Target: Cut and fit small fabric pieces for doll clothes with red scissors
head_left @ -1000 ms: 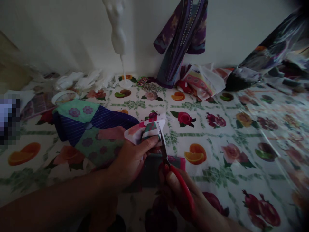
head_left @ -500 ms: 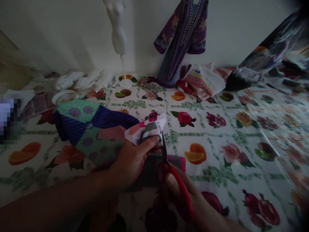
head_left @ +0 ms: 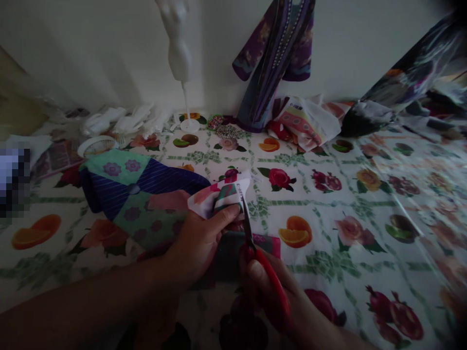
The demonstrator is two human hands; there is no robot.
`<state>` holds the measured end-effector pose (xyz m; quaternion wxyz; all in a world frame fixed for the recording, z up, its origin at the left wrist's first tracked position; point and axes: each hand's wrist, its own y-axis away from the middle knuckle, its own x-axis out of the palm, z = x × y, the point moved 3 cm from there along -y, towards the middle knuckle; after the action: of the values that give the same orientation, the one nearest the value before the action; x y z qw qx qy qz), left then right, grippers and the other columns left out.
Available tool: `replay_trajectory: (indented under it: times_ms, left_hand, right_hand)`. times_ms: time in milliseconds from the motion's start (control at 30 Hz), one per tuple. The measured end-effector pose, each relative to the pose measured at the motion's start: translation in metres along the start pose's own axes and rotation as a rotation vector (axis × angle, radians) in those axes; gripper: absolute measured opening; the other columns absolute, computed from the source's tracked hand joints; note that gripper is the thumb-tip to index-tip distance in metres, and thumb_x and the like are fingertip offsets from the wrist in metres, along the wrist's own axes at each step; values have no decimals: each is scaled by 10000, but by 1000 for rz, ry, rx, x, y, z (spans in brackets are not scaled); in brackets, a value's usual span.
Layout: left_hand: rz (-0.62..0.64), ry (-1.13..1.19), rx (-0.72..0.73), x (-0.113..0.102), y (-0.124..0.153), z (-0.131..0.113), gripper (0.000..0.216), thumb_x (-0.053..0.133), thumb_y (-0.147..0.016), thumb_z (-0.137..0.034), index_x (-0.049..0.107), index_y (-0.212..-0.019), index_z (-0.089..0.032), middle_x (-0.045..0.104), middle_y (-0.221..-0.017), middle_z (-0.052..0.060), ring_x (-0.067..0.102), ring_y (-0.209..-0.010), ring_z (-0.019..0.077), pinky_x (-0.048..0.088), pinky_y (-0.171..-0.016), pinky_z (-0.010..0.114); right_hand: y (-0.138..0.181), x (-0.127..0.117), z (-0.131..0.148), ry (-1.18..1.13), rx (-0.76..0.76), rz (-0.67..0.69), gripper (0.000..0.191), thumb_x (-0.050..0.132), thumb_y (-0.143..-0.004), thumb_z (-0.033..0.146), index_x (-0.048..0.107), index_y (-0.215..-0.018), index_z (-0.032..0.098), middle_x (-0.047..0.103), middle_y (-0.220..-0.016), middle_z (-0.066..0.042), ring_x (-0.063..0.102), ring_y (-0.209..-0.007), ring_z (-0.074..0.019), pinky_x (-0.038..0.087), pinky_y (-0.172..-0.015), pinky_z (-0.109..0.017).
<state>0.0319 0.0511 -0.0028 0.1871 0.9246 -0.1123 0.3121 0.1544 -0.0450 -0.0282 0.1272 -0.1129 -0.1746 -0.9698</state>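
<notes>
My left hand (head_left: 197, 243) pinches a small patterned piece of cloth (head_left: 222, 194), white with pink and green, and holds it up over the table. My right hand (head_left: 280, 301) grips red-handled scissors (head_left: 262, 267). Their dark blades point up and meet the right edge of the cloth just beside my left thumb. Under my left hand lies a patchwork piece (head_left: 134, 194) of green floral and blue striped fabric with a pink patch. A dark flat piece with a pink edge (head_left: 237, 248) lies beneath both hands.
A tablecloth (head_left: 328, 218) printed with fruit and roses covers the table. At the back stand a white miniature mannequin (head_left: 178, 53) on a stand and a purple draped garment (head_left: 273, 58). Crumpled fabric (head_left: 306, 121) and dark printed cloth (head_left: 408, 82) lie at the back right, white items (head_left: 116, 121) at the back left.
The scissors have crept slightly up along the cloth's edge. Both hands stay almost where they were.
</notes>
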Motion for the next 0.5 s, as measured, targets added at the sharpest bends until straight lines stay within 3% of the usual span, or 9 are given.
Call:
replay_trajectory:
  times_ms: [333, 500]
  left_hand:
    - [21, -37, 2, -1, 0, 2, 158, 751, -855, -209, 685, -999, -209, 734, -925, 5, 719, -802, 164, 576, -732, 274]
    - [20, -19, -5, -1, 0, 1, 204, 768, -834, -177, 698, -1021, -216, 734, -899, -8, 705, -758, 132, 566, -712, 235]
  right_hand:
    - [0, 1, -2, -8, 34, 7, 374, 502, -1045, 522, 547, -830, 219, 486, -644, 48, 426, -582, -111, 374, -567, -257]
    - [1, 2, 0, 12, 22, 11, 407, 479, -1050, 536, 544, -799, 222, 489, -626, 41, 411, -563, -115, 328, -523, -276]
